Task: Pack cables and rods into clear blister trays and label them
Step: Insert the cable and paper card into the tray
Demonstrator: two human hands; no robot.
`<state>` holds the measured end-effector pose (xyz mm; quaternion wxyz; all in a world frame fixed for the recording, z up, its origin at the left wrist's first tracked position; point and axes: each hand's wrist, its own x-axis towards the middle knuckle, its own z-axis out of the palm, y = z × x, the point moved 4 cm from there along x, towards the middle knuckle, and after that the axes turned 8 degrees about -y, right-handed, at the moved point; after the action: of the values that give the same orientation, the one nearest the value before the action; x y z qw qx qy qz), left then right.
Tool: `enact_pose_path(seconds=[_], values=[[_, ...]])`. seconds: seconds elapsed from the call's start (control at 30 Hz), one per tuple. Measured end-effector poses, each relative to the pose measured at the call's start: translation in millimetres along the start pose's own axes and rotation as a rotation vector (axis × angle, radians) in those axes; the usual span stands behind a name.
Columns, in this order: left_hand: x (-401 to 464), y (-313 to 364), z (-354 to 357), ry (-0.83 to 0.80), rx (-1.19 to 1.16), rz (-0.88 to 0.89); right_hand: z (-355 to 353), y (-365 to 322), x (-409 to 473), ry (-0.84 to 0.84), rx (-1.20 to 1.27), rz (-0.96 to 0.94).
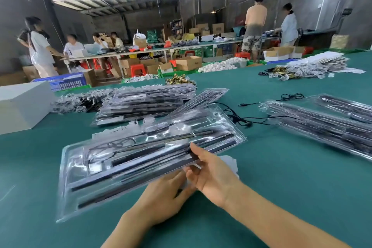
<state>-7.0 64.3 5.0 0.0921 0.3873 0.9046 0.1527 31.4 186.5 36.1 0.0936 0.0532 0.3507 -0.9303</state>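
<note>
Clear blister tray [128, 169], long and glossy, tilted across the lower centre of the frame, left end lowest, right end toward mid-frame. Black rods [141, 156] laid lengthwise in its channels; a coiled black cable [109, 147] tucked in the upper-left pocket. Stack of filled trays [145, 102] in the upper-middle left, fanned slightly. Another heap of filled trays [322, 125] at the right edge, angled down to the right. Loose black cable [247, 115] sprawled between the two heaps, on the green tabletop.
</note>
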Motion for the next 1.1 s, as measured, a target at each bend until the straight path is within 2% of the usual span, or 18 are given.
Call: enact_pose_path(seconds=[0.07,0.13,0.2,0.27,0.37,0.43,0.5,0.57,0.6,0.67,0.7,0.77,0.8,0.83,0.9,1.0,1.07,1.1], values=[[-1,2,3,-0.022,-0.144,-0.036,-3,-2,1,0.026,-0.036,0.013],[-1,-1,3,-0.026,-0.451,-0.113,-8,-8,2,0.080,-0.106,0.001],[-4,-1,-1,0.004,-0.737,-0.079,-15,-11,4,0.118,-0.138,-0.007],[-8,0,-6,0.095,-0.968,-0.042,-18,-10,6,0.098,-0.119,0.007],[-5,-9,-4,0.228,-1.265,-0.210,-15,-3,10,0.019,-0.076,0.057],[-2,-14,-5,0.321,-1.450,-0.225,-14,1,13,-0.024,-0.103,0.126],[-1,-23,-7,0.444,-1.619,-0.258,-16,-1,11,-0.053,-0.278,0.290],[1,-32,-8,0.512,-1.732,-0.305,-26,-22,5,-0.100,-0.624,0.423],[2,-34,-8,0.512,-1.761,-0.318,-33,-42,3,-0.081,-0.788,0.403],[4,-35,-8,0.480,-1.783,-0.319,-57,-96,2,0.124,-0.997,0.135],[4,-34,-8,0.460,-1.776,-0.315,-75,-126,-3,0.317,-1.088,-0.047],[4,-32,-7,0.437,-1.763,-0.307,-111,-183,-19,0.829,-1.435,-0.350],[4,-33,-7,0.435,-1.758,-0.308,-128,-205,-28,1.040,-1.603,-0.404],[5,-32,-7,0.440,-1.756,-0.308,-146,-223,-33,1.163,-1.719,-0.388],[6,-33,-8,0.447,-1.737,-0.316,-182,-250,-40,1.192,-1.899,-0.149],[7,-34,-7,0.447,-1.686,-0.290,-221,-264,-47,1.032,-2.055,0.327],[7,-32,-6,0.416,-1.605,-0.262,-225,-264,-51,0.987,-2.149,0.397],[7,-31,-4,0.395,-1.549,-0.259,-222,-263,-50,1.000,-2.224,0.319]])
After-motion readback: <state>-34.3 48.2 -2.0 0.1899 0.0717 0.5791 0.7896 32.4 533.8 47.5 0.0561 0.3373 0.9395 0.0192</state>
